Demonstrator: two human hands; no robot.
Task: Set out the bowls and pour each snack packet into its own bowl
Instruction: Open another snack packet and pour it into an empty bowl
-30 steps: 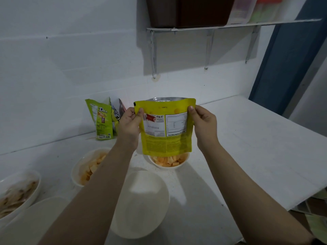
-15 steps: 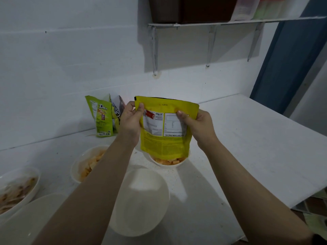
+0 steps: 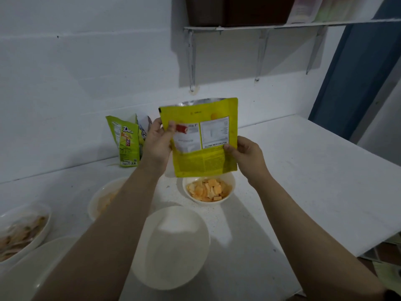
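Above the bowl of orange crackers (image 3: pixel 208 190), the yellow packet (image 3: pixel 202 137) is held upside down, its label inverted and silver mouth up, left hand (image 3: pixel 157 144) and right hand (image 3: pixel 249 156) each with fingers clamped on a side edge. Judging by that, this packet looks emptied. Left of that bowl, two more bowls (image 3: pixel 104 198) (image 3: pixel 23 231) hold snacks; nearer, an empty bowl (image 3: pixel 173 246) waits. Behind stand a green Deka packet (image 3: pixel 125 144) and another, seemingly unpoured.
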